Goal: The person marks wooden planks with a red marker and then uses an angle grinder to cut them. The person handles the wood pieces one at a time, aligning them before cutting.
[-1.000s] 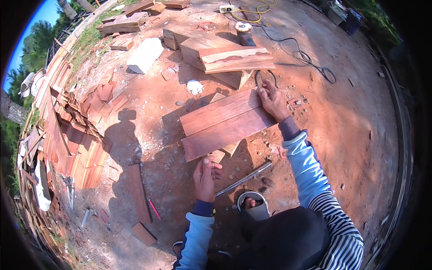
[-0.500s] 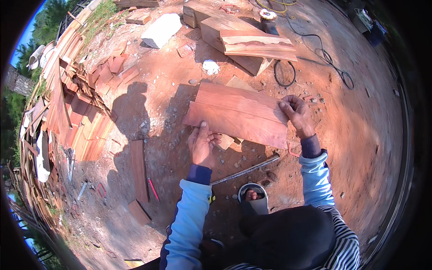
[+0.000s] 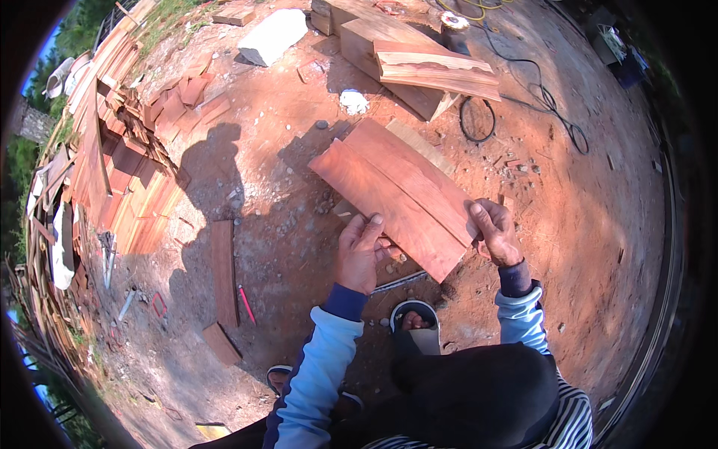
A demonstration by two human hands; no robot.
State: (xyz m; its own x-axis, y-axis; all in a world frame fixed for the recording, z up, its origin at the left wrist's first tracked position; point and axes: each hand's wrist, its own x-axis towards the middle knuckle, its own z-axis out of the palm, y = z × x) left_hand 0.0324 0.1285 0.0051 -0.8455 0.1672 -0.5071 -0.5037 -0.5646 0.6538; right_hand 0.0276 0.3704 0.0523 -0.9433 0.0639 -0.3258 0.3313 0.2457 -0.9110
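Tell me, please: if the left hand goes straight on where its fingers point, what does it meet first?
Probably the reddish flat wooden board: the left hand already has its fingertips at the board's near edge.

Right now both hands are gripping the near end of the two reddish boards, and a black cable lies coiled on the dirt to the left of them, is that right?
Not quite. The head view shows the black cable on the dirt beyond the reddish boards and to their right, not left. The rest holds: the left hand and right hand grip the boards' near end.
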